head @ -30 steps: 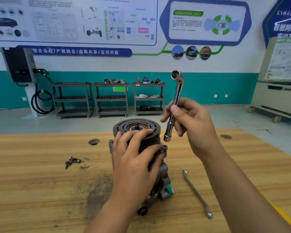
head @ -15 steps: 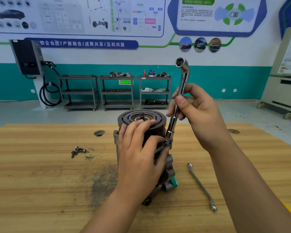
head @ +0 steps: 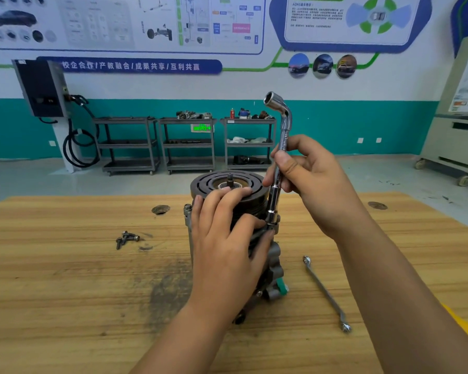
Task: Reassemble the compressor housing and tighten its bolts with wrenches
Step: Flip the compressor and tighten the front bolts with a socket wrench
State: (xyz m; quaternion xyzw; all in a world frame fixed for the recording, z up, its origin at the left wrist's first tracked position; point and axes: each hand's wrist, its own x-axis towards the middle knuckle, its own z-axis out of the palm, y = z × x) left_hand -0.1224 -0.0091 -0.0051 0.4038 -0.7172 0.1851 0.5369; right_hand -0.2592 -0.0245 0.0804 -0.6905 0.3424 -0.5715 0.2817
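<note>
Upright grey metal compressor housing (head: pixel 273 268) at mid wooden surface (head: pixel 65 292), gripped by the left hand (head: pixel 222 238) while the right hand (head: pixel 316 184) holds a chrome L-shaped socket wrench (head: pixel 281 136) socket-down on its flange; small dark loose bolts (head: pixel 127 238) nearby suggest tightening is only partly done.

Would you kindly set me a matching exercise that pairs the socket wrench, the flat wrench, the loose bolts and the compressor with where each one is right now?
Things:
1. socket wrench
2. flat wrench
3. loose bolts
4. compressor

Places:
A. lying on the table, left of the compressor
B. standing on end, gripped by the left hand
C. held upright in the right hand, lower end down at the housing
D. lying on the table, right of the compressor

Pairs: 1-C, 2-D, 3-A, 4-B
</note>
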